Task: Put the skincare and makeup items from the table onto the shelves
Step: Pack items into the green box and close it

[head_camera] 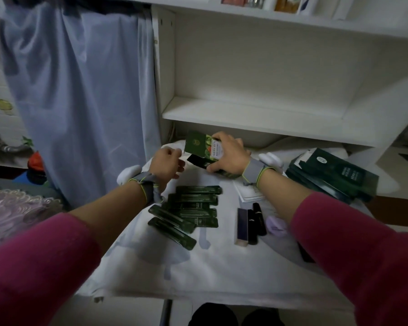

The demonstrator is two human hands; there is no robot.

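white shelf unit [257, 111] fills the back; its middle shelf is bare, with bottles on the top one. blue curtain [80, 102] hangs to its left. table [198, 274] under a white cloth sits in front. stack of dark green boxes [335, 177] at the table's right edge. pile of green sachets [191, 208] mid-table, overlapping each other. right hand [229, 154] grips a green box [204, 147], fingers wrapped over the top and thumb underneath. the box is held tilted above the far end of the table, just below the lower shelf, with its flap open toward the left. left hand [167, 163] is just beside that flap, fingers loosely curled; can't tell if it's touching or pinching it. a few dark lipstick tubes [250, 222] lie side by side right of the sachets, lilac puff [277, 225] next to them.
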